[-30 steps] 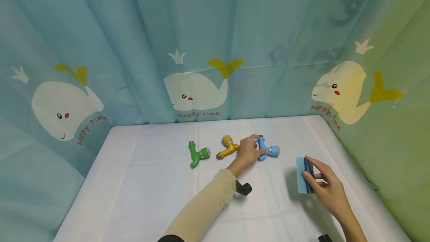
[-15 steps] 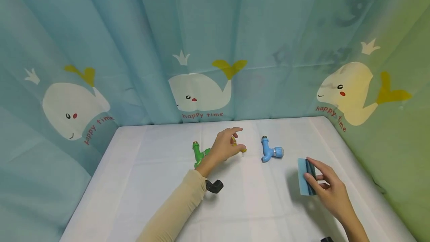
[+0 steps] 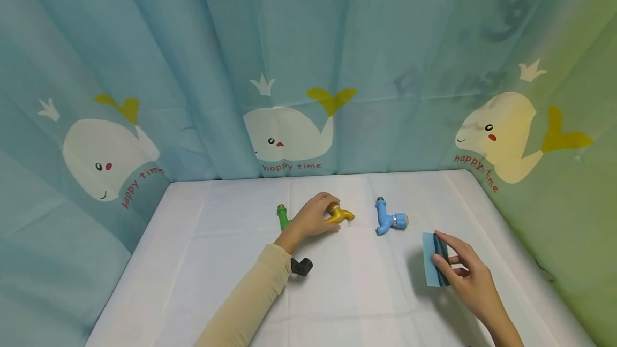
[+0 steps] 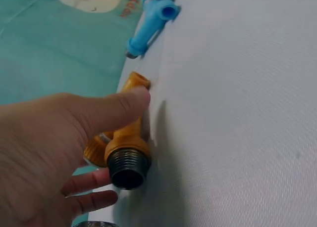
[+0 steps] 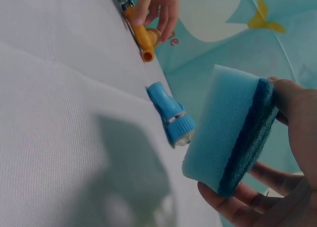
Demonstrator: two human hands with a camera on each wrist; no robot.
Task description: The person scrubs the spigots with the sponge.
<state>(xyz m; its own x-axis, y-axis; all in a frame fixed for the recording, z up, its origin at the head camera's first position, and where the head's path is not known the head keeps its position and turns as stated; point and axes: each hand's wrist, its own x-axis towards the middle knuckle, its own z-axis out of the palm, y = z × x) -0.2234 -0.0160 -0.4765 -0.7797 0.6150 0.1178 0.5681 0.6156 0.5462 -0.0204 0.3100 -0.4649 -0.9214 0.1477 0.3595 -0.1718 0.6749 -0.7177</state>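
Observation:
My left hand [image 3: 312, 218] holds a yellow faucet [image 4: 130, 140], its thumb across the body and fingers on the knob side. The faucet's threaded end faces the left wrist camera; in the head view its spout [image 3: 344, 215] points right. Just left of it lies a green faucet [image 3: 282, 215], partly covered by that hand. A light blue faucet [image 3: 384, 217] lies on the table to the right, apart from both hands. My right hand [image 3: 469, 277] pinches a sponge [image 5: 225, 130], pale blue with a dark scouring layer, above the table between thumb and fingers.
The table [image 3: 217, 261] has a white cloth. A blue-green curtain [image 3: 400, 31] with printed whales stands along its back and left side, with a greener part at the right. A black wrist mount [image 3: 301, 266] sits under the left cuff.
My left hand has moved left from beside the blue faucet to the yellow one, and its fingers have closed on it. The right hand stays nearly in place with the sponge.

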